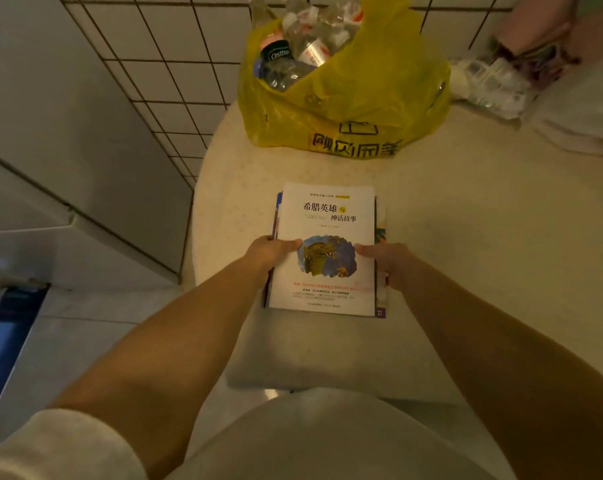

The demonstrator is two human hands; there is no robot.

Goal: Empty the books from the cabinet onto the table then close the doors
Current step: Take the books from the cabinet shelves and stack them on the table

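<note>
Books [326, 249] gripped by left hand [268, 252] & right hand [384, 259] on table [466, 220], yellow bag [345, 98] just beyond.

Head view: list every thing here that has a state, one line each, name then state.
stack of books: lying flat over the table, gripped at both sides.
left hand: grips the stack's left edge, thumb on the top cover.
right hand: grips the stack's right edge, thumb on top.
yellow bag: open at the top, full of plastic bottles, standing on the table.

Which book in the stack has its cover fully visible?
The top book, white with a blue-and-yellow picture; the books beneath show only edges past its sides.
</note>
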